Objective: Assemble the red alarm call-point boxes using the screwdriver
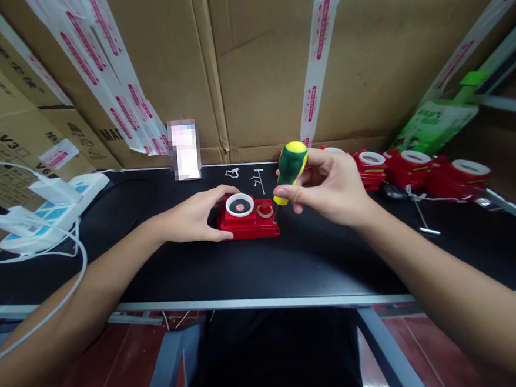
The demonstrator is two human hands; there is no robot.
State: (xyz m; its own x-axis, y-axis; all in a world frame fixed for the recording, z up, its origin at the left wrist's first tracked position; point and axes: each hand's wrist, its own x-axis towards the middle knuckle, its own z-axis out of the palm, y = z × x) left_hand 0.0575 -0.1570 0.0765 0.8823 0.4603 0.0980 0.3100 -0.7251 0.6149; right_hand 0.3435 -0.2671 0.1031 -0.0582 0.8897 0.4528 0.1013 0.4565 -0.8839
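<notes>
Red plastic unit [248, 219] sits at frame centre on black table [289, 262]. I see left hand [195, 217] clamped around its left end, steadying it. Right hand [328, 190] grasps green-yellow screwdriver [289, 172] upright, tip down at unit's right edge; screw itself too small to tell. Row of similar red units [415, 170] lies right of centre, loose screws [257, 179] behind. My judgement: fastening under way, not finished.
</notes>
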